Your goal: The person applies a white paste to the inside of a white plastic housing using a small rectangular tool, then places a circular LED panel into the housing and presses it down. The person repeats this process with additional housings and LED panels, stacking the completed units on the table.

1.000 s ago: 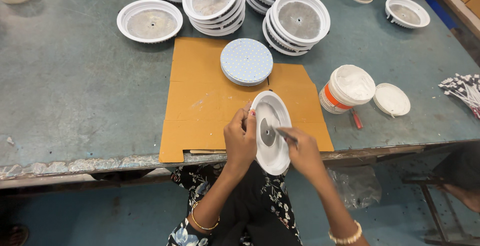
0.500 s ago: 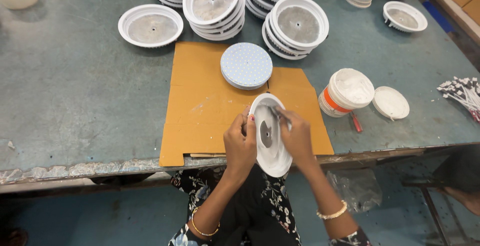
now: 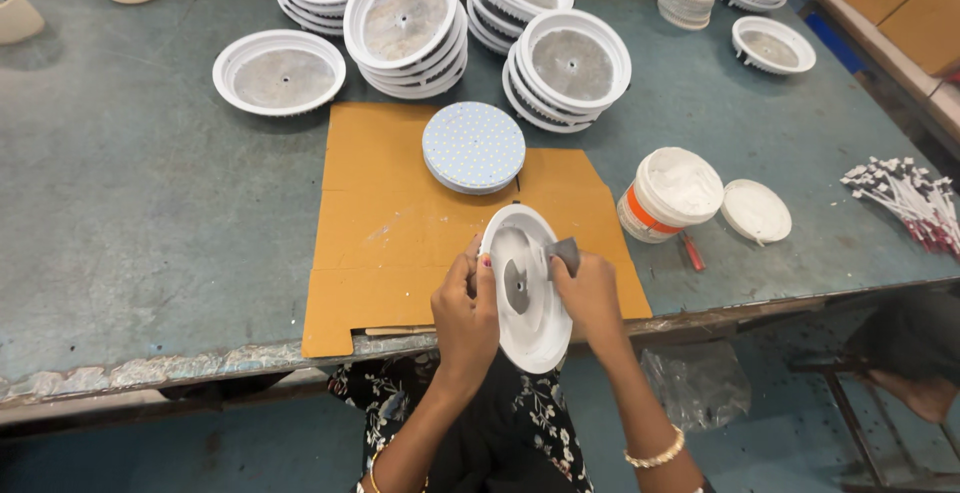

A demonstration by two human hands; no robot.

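My left hand (image 3: 465, 308) grips the left rim of a round white lamp housing (image 3: 527, 325), held tilted on edge over the front of a brown cardboard sheet (image 3: 400, 223). My right hand (image 3: 590, 293) holds a small grey spreader (image 3: 564, 253) against the inside of the housing, where a grey patch (image 3: 516, 286) shows around the centre. A stack of round white perforated discs (image 3: 473, 146) lies on the cardboard just beyond.
An open white tub of white paste (image 3: 670, 193) and its lid (image 3: 756, 211) stand to the right. Stacks of white housings (image 3: 405, 23) fill the back of the green table (image 3: 130, 203). A bundle of white wires (image 3: 905, 198) lies far right.
My right hand has moved up the housing's right side with the spreader. The housing stays tilted in my left hand.
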